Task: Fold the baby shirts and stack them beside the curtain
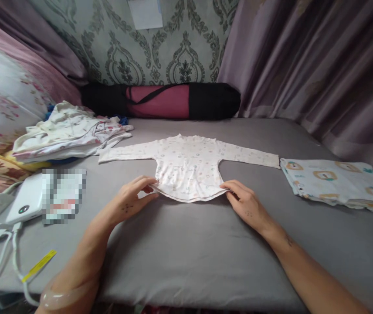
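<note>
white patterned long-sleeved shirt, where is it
Centred in the head view, the shirt lies spread on the grey cloth sheet, hem between left hand and right hand.

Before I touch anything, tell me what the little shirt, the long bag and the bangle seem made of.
Shirt: probably cotton knit, matte; it lies soft with small wrinkles.
Long bag: likely woven synthetic, dull; its black and maroon panels show little shine.
Bangle: perhaps glass, stone or resin, smooth and glossy; it looks translucent and catches highlights.

The head-worn camera looks forward and down, close over both hands [132, 198] [244, 203], toward the patterned wall [154, 54].
</note>
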Demonstrator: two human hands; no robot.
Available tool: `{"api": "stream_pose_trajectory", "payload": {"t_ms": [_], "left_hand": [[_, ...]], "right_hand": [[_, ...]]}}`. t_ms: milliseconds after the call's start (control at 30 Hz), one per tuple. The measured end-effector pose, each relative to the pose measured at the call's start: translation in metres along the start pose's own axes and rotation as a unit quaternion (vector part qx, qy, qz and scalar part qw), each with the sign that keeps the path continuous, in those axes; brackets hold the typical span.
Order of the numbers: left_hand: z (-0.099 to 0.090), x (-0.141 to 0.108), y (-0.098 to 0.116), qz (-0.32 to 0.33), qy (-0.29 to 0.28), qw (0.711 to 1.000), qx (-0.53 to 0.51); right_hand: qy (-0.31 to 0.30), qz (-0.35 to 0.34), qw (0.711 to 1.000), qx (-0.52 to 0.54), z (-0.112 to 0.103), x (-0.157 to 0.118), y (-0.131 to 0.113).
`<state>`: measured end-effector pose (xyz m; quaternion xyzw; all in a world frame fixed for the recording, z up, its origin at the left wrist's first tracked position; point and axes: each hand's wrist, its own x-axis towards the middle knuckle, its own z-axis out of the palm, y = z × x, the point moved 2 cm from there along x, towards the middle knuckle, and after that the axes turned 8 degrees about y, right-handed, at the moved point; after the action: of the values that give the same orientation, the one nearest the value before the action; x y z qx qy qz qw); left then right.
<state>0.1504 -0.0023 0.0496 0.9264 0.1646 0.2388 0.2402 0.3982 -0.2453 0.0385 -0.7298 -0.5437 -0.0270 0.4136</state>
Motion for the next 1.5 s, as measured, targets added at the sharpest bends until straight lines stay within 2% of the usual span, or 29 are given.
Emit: {"api": "stream_pose_trajectory", "payload": {"t_ms": [133,267,367,500,633,800,933,1000,1100,1167,1233,1367,1500], "left_hand": [[0.000,-0.001,-0.008,0.049,0.014,0.998,0.046],[-0.003,0.000,-0.013,0.098,-0.022,0.990,0.097],[-0.004,0.001,-0.013,0.106,-0.049,0.987,0.107],[-0.003,0.002,-0.009,0.101,-0.087,0.989,0.063],[-0.006,0.004,-0.006,0.050,-0.097,0.993,0.051],[-0.010,0.002,-0.007,-0.022,-0.094,0.994,0.051],[-0.007,0.003,-0.013,-0.121,-0.073,0.989,0.039],[-0.006,0.011,-0.017,-0.164,-0.036,0.985,0.030],[-0.005,0.034,-0.025,-0.229,0.022,0.971,0.061],[-0.002,0.054,-0.030,-0.273,0.035,0.957,0.095],[0.006,0.074,-0.034,-0.313,0.031,0.942,0.118],[0.027,0.100,-0.040,-0.391,0.030,0.911,0.128],[0.040,0.109,-0.046,-0.421,0.043,0.897,0.128]], "right_hand": [[-0.010,-0.011,1.000,-0.007,-0.004,0.000,0.003],[-0.062,-0.034,0.997,-0.040,-0.011,0.000,0.005],[-0.105,-0.061,0.990,-0.068,-0.013,-0.001,0.005],[-0.131,-0.073,0.984,-0.091,-0.013,0.000,0.004],[-0.138,-0.063,0.984,-0.088,-0.015,0.001,0.002],[-0.151,-0.026,0.988,-0.035,-0.020,0.001,0.002],[-0.153,0.034,0.988,0.014,-0.023,0.004,0.006],[-0.132,0.086,0.987,0.012,-0.024,0.010,0.015],[-0.070,0.137,0.987,-0.041,-0.025,0.031,0.040],[-0.032,0.131,0.987,-0.088,-0.022,0.049,0.057],[-0.023,0.107,0.983,-0.144,-0.015,0.068,0.069],[-0.050,0.089,0.967,-0.232,0.002,0.092,0.077],[-0.102,0.064,0.950,-0.288,0.010,0.097,0.076]]}}
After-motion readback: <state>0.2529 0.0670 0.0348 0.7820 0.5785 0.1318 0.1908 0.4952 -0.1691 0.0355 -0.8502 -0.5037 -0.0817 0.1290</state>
